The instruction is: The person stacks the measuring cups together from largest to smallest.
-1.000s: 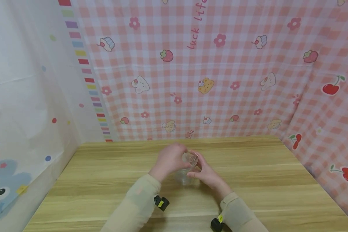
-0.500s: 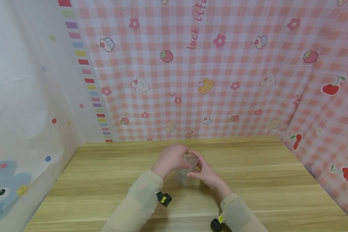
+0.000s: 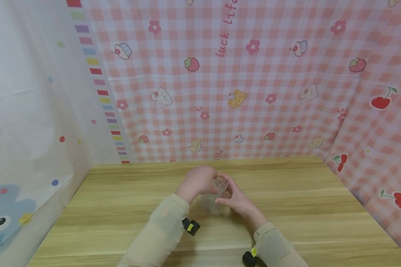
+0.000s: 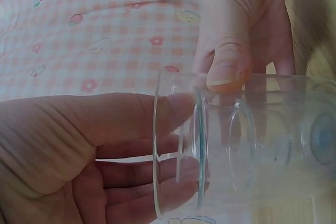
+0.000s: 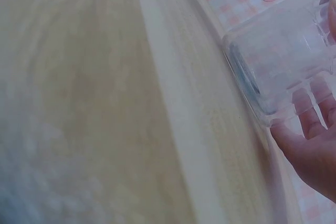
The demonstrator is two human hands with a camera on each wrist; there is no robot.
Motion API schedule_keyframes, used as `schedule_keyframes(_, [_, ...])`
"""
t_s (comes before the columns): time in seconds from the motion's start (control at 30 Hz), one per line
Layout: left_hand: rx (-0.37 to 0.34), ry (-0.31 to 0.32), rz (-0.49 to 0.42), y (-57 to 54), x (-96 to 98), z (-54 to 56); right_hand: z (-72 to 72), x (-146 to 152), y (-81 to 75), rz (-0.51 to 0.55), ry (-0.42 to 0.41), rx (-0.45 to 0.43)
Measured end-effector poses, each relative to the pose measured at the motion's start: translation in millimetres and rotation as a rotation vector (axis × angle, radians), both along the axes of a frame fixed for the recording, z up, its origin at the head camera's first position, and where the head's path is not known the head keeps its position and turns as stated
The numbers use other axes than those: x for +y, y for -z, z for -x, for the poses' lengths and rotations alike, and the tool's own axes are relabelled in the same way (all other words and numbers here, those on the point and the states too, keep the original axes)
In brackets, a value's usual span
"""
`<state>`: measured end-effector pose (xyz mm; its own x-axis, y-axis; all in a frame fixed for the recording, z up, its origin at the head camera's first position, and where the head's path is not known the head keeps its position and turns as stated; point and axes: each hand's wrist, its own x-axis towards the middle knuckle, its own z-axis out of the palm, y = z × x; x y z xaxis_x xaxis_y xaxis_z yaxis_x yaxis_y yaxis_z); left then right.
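Note:
A clear, cup-like container [image 3: 209,205] sits between both hands near the middle of the wooden table in the head view. Several rings show through its see-through wall [image 4: 273,182] in the left wrist view; whether it is one piece or two fitted together, I cannot tell. My left hand [image 3: 198,181] grips the rim end, with thumb and fingers on opposite sides. My right hand [image 3: 238,200] holds the container from the right, its thumb [image 4: 228,72] pressing the wall. In the right wrist view the container's base [image 5: 244,80] points toward the tabletop; contact with it is unclear.
The wooden tabletop [image 3: 120,207] extends around the hands. A pink checked cloth [image 3: 207,89] hangs behind, another [image 3: 384,148] at the right, and a white printed sheet [image 3: 36,111] at the left. Small black cameras [image 3: 191,226] are strapped at both wrists.
My left hand and forearm have shifted slightly rightward and away from me, the wrist turning a little at the rim. My right hand has stayed in place around the container.

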<state>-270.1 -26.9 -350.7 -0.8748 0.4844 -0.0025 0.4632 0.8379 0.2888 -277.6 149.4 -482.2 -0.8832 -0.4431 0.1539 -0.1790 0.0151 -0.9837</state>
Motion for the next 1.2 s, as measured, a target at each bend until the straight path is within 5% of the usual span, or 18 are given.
schedule_keyframes(0.9, [0.043, 0.058, 0.02, 3.9, -3.6, -0.5, -0.6, -3, -0.4, 0.006, 0.009, 0.0])
schedule_keyframes(1.2, [0.119, 0.074, 0.03, 8.4, -6.1, -5.7, -1.0, -2, 0.4, 0.023, -0.003, 0.011])
